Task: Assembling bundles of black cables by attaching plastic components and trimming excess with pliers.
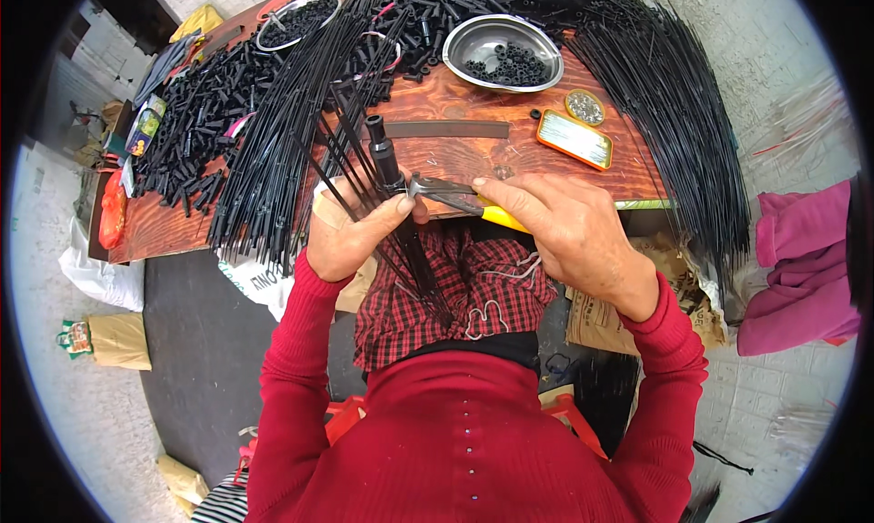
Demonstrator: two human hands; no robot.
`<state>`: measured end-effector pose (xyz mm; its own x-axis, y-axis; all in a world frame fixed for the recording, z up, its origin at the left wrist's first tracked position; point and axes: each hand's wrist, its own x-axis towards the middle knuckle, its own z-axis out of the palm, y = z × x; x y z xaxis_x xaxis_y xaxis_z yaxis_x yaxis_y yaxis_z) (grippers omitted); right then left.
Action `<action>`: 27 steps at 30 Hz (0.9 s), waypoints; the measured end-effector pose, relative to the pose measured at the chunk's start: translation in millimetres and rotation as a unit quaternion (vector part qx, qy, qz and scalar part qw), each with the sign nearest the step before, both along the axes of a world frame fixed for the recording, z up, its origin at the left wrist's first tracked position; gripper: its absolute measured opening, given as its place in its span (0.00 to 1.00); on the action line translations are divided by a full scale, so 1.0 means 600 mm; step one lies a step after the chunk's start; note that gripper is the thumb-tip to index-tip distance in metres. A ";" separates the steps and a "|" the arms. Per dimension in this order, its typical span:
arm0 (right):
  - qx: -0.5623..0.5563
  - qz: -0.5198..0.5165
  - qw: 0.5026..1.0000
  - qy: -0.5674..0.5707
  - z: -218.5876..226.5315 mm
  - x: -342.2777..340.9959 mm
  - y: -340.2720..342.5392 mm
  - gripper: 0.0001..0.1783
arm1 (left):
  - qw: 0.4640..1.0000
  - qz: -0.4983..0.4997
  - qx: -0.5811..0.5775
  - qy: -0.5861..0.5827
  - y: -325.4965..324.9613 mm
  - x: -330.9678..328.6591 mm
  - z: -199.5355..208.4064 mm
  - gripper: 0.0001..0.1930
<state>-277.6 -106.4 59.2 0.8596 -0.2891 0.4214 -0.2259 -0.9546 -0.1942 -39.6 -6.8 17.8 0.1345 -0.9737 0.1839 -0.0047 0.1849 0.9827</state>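
My left hand [350, 224] is closed round several thin black rods [414, 266], which run down toward my lap. A black stepped tubular part [383, 152] stands upright at its thumb and fingertips. From the right, my right hand [578, 227] grips pliers [503, 218] with yellow handles. Their metal jaws meet the lower end of the tubular part, close to my left thumb. Whatever small piece sits between the jaws is too small to make out. A tan plaster [330, 209] covers part of my left hand.
On the wooden table [446, 100] stands a steel bowl [503, 54] of small black rings. Beside it lie an orange-rimmed tin [574, 140] of pale pins and a round tin [584, 107] of metal bits. Black tubular parts [196, 127] and long rod bundles [669, 95] flank them.
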 end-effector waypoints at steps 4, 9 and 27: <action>-0.007 -0.004 1.000 0.023 0.002 -0.002 0.006 0.29 | 0.999 0.028 -0.001 -0.015 0.002 -0.011 0.013 0.07; -0.011 -0.012 0.999 0.044 0.008 -0.002 0.009 0.31 | 0.998 0.057 0.013 -0.031 0.004 -0.013 0.010 0.10; -0.048 -0.024 0.993 0.107 0.026 -0.006 0.000 0.31 | 0.996 0.076 0.038 -0.019 0.010 -0.023 0.016 0.12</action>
<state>-281.4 -106.2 74.8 0.9187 -0.2997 0.2572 -0.2981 -0.9534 -0.0461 -53.6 -0.8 27.4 0.2767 -0.9536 0.1184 -0.0640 0.1047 0.9924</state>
